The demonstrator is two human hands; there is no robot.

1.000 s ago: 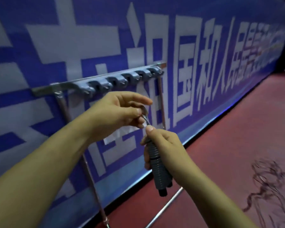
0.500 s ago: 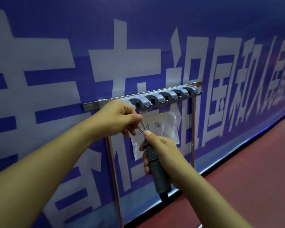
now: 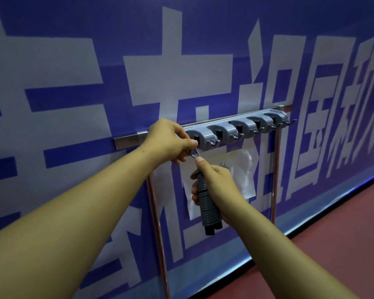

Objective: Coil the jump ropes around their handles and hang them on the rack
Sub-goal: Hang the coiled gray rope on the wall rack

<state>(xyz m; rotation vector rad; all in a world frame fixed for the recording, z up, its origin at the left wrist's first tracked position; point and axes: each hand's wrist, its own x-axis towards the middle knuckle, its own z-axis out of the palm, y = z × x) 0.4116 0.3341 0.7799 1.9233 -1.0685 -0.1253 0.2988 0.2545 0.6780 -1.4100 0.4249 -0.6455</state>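
A grey jump rope is coiled tightly round its black handles, forming one bundle that hangs upright in front of the banner. My right hand grips the bundle round its upper half. A small loop of rope sticks out from the top, and my left hand pinches it just below the leftmost clip of the rack. The rack is a metal rail with several grey clips and small hooks, all bare.
The rack stands on two copper-coloured legs against a blue banner with large white characters. A sheet of paper in plastic hangs behind the bundle. Red floor runs along the right.
Both hands and the coiled rope have moved closer to the rack. My left hand has lifted the loop up to the leftmost clip.
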